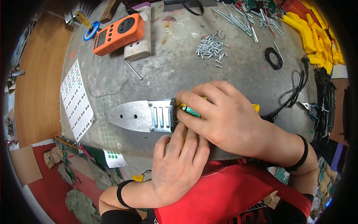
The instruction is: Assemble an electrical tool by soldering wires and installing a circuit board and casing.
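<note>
A plastic pipe welder with a flat, pointed silver heating plate [128, 116] lies across the near part of the bench, its point to the left. The plate has two holes and joins a slotted metal guard [162, 116]. To the right of the guard, bits of a yellow handle and a green part [191, 111] show between my fingers. My right hand [220, 117] is closed over the handle from above, fingertips at the guard's end. My left hand [177, 164] grips the near side there, fingers bent against it. Its fingertips and the handle's inside are mostly hidden.
Small screws [212, 46] lie heaped beyond the welder, near one long screw [134, 71]. An orange power meter [118, 34] rests on a white power strip [138, 51]. Yellow handle shells [305, 33], a black cable coil [273, 58], pliers [308, 109] and a sticker sheet [77, 100] lie around.
</note>
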Demonstrator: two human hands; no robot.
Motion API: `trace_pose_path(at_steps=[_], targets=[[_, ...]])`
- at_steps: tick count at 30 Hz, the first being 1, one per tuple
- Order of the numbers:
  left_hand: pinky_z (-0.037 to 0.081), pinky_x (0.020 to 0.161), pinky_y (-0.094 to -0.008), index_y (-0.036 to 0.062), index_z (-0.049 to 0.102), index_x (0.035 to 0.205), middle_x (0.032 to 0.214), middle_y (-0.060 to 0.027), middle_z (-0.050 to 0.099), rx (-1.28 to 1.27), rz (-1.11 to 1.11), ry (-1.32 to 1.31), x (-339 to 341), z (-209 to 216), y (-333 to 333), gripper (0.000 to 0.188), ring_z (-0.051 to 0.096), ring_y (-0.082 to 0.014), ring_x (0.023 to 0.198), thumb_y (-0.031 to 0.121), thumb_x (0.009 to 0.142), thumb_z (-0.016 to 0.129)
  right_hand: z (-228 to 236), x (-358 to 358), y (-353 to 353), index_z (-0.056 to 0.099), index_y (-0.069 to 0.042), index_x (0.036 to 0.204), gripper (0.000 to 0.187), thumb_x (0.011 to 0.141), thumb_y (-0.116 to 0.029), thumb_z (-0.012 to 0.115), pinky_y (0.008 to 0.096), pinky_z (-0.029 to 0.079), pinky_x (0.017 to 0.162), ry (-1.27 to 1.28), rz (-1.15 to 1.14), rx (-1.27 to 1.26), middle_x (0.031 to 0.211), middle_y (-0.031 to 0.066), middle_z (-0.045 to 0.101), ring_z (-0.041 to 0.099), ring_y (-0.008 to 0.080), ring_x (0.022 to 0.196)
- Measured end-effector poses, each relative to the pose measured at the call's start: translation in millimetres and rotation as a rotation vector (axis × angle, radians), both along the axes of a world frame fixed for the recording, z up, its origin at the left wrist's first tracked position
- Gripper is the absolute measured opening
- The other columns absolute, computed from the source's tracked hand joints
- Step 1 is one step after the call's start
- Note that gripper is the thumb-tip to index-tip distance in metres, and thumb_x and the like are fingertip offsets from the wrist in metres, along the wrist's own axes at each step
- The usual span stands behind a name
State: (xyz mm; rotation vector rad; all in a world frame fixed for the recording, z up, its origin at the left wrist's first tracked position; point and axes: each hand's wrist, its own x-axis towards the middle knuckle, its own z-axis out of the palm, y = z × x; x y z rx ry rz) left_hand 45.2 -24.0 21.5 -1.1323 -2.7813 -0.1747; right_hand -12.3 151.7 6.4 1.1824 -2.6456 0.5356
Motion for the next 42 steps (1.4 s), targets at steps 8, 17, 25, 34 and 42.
trace_pose_path(at_steps=[8,17,25,34,42], targets=[[0.043,0.076,-0.0369,0.0035,0.06,0.114,0.117,-0.0146,0.06,-0.023,0.009,-0.037,-2,0,1,0.035,0.058,-0.0298,0.108,0.017,0.082,0.057,-3,-4,5,0.069,-0.013,0.104,0.029,0.077,-0.02,0.06,0.0366,0.047,0.086,-0.097,-0.02,-0.08,0.119,0.0061,0.06,0.059,0.0233,0.101],[0.041,0.078,-0.0386,0.0042,0.061,0.111,0.116,-0.0143,0.061,-0.104,-0.006,-0.015,-1,3,0,0.033,0.06,-0.0297,0.108,0.019,0.081,0.059,1,-7,2,0.066,-0.013,0.102,0.03,0.074,-0.02,0.062,0.0359,0.047,0.085,-0.069,0.049,0.058,0.119,0.0063,0.059,0.059,0.0222,0.099],[0.047,0.065,-0.0278,0.0032,0.061,0.11,0.113,-0.0139,0.065,-0.122,-0.057,0.039,-4,-2,1,0.027,0.066,-0.0296,0.105,0.015,0.087,0.055,4,-2,18,0.068,-0.011,0.108,0.033,0.076,-0.016,0.061,0.0362,0.049,0.084,-0.159,-0.052,-0.143,0.115,0.01,0.061,0.061,0.0248,0.097],[0.058,0.077,-0.0343,-0.0023,0.06,0.109,0.118,-0.0205,0.061,-0.072,-0.026,-0.052,-5,2,4,0.029,0.066,-0.0371,0.106,0.006,0.082,0.064,34,71,108,0.064,0.001,0.112,0.044,0.07,0.012,0.055,0.0394,0.046,0.092,-0.324,-0.575,0.004,0.111,0.016,0.059,0.059,0.0335,0.104],[0.056,0.063,-0.0265,0.0027,0.061,0.105,0.112,-0.0151,0.066,-0.107,-0.088,0.057,-11,0,2,0.021,0.07,-0.0298,0.1,0.01,0.086,0.06,22,78,128,0.065,-0.002,0.1,0.037,0.064,-0.005,0.074,0.0441,0.046,0.092,-0.194,-0.5,0.09,0.099,0.0114,0.061,0.059,0.0325,0.098]])
